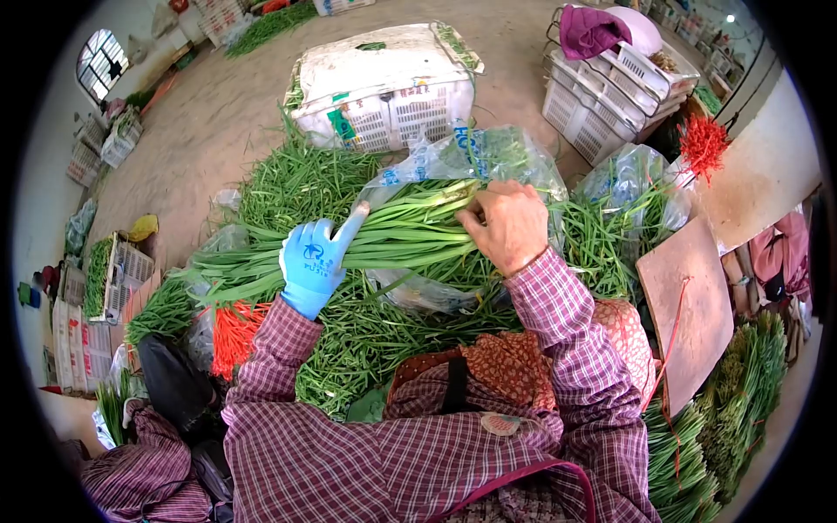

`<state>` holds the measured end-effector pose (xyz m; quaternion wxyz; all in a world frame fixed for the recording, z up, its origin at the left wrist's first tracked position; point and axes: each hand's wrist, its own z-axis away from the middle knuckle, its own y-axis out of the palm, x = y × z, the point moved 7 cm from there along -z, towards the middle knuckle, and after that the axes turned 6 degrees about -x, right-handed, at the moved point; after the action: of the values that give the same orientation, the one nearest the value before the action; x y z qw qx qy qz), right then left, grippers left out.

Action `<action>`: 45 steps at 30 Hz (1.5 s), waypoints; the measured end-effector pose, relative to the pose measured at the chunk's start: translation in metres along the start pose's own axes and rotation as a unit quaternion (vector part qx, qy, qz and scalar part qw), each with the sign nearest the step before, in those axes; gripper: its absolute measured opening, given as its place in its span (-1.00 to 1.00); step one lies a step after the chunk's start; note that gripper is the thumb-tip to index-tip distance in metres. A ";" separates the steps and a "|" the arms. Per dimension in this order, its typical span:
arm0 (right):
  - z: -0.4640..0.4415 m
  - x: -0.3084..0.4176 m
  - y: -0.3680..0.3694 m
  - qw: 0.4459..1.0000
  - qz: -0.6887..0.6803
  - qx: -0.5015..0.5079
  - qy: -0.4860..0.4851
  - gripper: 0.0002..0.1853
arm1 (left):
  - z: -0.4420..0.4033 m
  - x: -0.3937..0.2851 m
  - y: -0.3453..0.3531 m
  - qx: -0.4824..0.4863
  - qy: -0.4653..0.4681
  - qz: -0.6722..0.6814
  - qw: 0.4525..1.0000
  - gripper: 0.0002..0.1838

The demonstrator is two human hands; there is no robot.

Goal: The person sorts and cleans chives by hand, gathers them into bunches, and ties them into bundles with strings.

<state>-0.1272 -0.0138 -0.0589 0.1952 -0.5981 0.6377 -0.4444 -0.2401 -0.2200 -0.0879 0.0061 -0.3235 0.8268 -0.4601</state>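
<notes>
A loose bundle of garlic chives (405,235) lies crosswise before me, its pale stem ends to the right and green leaves trailing left. My left hand (312,266), in a light blue glove, is closed over the leafy part with its thumb stretched out along the leaves. My bare right hand (508,225) pinches at the stem end, fingertips bent against the stalks. Clear plastic film with blue print (418,166) lies behind and partly under the bundle. More loose chives (305,187) are heaped around and beneath.
A white crate with a covered top (384,100) stands ahead; stacked crates (593,105) are at the right. Red ties (235,336) lie left, and another red bunch (702,146) hangs right. A brown board (689,305) leans beside upright chive bundles (741,401). Another person's sleeve (139,466) shows lower left.
</notes>
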 end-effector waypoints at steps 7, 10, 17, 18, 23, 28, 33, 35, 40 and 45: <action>0.025 -0.096 -0.013 0.972 0.221 -0.069 0.049 -0.76 | 0.013 0.012 0.009 0.001 -0.003 0.009 1.000 -0.17; 0.037 -0.120 -0.024 0.965 0.254 -0.024 0.059 -0.69 | 0.015 0.014 0.004 -0.043 -0.005 0.014 0.999 -0.18; -0.006 -0.032 -0.019 0.992 -0.104 0.031 0.068 -0.52 | 0.012 0.005 0.006 -0.004 -0.007 0.030 1.000 -0.04; -0.008 -0.027 -0.006 0.987 -0.136 0.064 0.064 -0.53 | 0.012 0.004 0.003 -0.012 -0.005 0.033 0.999 -0.06; -0.003 -0.024 0.010 0.981 -0.154 0.056 0.107 -0.67 | 0.027 0.014 0.004 -0.031 -0.014 0.029 0.999 -0.04; 0.017 -0.084 -0.010 0.991 -0.002 -0.055 0.126 -0.73 | 0.038 0.023 0.008 -0.011 -0.042 0.037 0.998 -0.04; 0.013 -0.061 -0.015 0.976 -0.176 0.041 0.124 -0.49 | 0.032 0.014 0.012 -0.021 -0.020 0.060 0.998 -0.09; 0.010 -0.039 -0.017 0.972 -0.190 0.084 0.110 -0.50 | 0.023 0.004 0.007 -0.030 -0.003 0.087 0.996 -0.15; 0.026 -0.046 -0.002 0.939 -0.302 0.092 0.140 -0.69 | 0.012 -0.008 0.005 -0.037 0.023 0.095 0.994 -0.07; 0.060 -0.123 -0.042 0.982 -0.032 -0.070 0.170 -0.74 | 0.012 -0.009 0.010 -0.044 0.030 0.105 0.993 0.00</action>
<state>-0.0299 0.0863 -0.0921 0.0274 -0.5462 0.6717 -0.4996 -0.2350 -0.2208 -0.1050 0.0156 -0.2209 0.8755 -0.4294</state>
